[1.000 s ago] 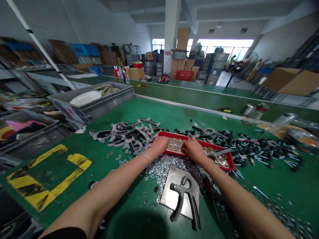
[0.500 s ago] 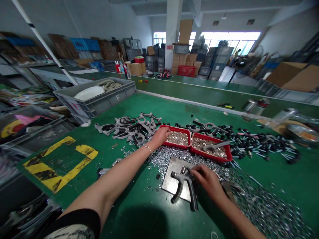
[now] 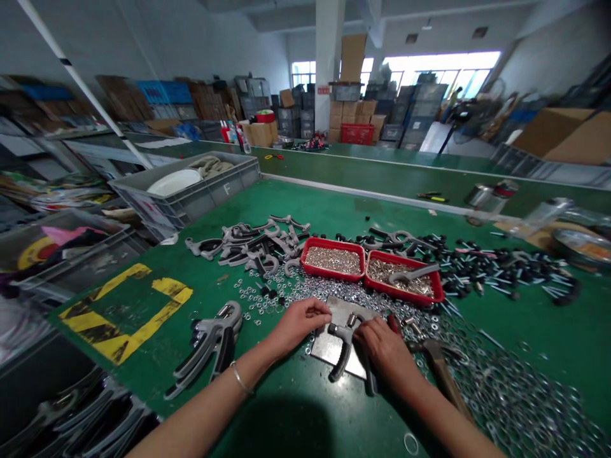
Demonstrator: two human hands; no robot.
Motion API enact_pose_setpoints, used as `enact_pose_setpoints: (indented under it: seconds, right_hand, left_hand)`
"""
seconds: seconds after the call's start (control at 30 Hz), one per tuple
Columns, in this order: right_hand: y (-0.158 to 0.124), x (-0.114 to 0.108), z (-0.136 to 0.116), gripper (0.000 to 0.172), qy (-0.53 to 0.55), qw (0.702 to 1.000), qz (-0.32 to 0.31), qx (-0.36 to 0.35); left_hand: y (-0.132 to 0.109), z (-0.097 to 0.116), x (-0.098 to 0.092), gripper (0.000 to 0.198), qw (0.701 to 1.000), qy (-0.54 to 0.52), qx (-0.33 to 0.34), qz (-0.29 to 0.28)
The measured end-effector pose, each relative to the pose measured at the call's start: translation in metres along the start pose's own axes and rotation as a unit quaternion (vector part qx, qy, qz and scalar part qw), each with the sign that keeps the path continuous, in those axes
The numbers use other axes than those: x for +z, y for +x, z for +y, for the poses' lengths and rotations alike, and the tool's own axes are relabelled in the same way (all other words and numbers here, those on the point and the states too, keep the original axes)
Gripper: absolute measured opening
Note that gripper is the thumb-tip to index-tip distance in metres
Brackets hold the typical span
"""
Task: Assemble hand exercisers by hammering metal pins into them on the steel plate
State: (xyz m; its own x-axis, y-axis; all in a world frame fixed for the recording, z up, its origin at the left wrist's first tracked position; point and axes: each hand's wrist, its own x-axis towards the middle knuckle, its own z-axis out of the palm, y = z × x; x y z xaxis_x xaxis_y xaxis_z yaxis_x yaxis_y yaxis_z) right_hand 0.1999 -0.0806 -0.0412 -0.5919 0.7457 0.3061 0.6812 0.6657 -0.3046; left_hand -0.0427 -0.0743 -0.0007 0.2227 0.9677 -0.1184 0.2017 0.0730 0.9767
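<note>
A grey hand grip with black handles (image 3: 342, 361) lies over a metal plate (image 3: 324, 346), its handles pointing toward me. My right hand (image 3: 384, 350) has its fingers closed on the right side of this hand grip. Just left of it, my left hand (image 3: 303, 323) hovers at the plate's upper left, thumb and fingertips pinched together; anything between them is too small to make out. Behind the plate stand a left red tray (image 3: 334, 276) of small metal pins and a right red tray (image 3: 405, 296) of pins with a grey part lying across it.
Assembled grips (image 3: 210, 346) lie at left, and loose grey handles (image 3: 258, 245) behind them. Washers (image 3: 515, 394) and a hammer (image 3: 443, 375) are at right, black-headed bolts (image 3: 501, 267) beyond. A grey crate (image 3: 191, 191) stands back left.
My left hand has come back from the left red tray to the metal plate. My right hand has shifted slightly onto the hand grip, and the assembled grips at left are now uncovered.
</note>
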Motion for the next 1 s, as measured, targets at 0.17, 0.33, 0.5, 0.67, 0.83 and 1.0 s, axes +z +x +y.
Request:
enact_pose_setpoints:
  seconds: [0.17, 0.33, 0.5, 0.67, 0.83, 1.0]
  right_hand:
    - [-0.006, -0.007, -0.001, 0.024, 0.051, 0.998, -0.021, -0.008]
    - [-0.021, -0.020, 0.005, 0.025, 0.167, 0.976, 0.029, 0.135]
    - [-0.067, -0.037, 0.021, 0.027, 0.106, 0.977, 0.039, 0.180]
    - [-0.135, -0.052, 0.035, 0.035, -0.052, 0.972, 0.024, 0.227]
    - [-0.166, -0.059, 0.023, 0.041, -0.082, 0.941, -0.027, 0.328]
    - [-0.158, -0.073, 0.025, 0.038, -0.022, 0.932, 0.006, 0.362]
  left_hand:
    - [0.003, -0.007, 0.031, 0.011, 0.957, 0.252, 0.142, -0.020]
    - [0.013, -0.016, 0.054, 0.017, 0.872, 0.433, 0.228, -0.011]
    - [0.017, -0.017, 0.057, 0.025, 0.798, 0.532, 0.281, -0.024]
    - [0.014, -0.016, 0.057, 0.031, 0.727, 0.587, 0.347, -0.085]
    - [0.006, -0.019, 0.050, 0.028, 0.809, 0.495, 0.300, -0.100]
    - [0.049, 0.015, 0.016, 0.022, 0.856, 0.474, 0.197, -0.068]
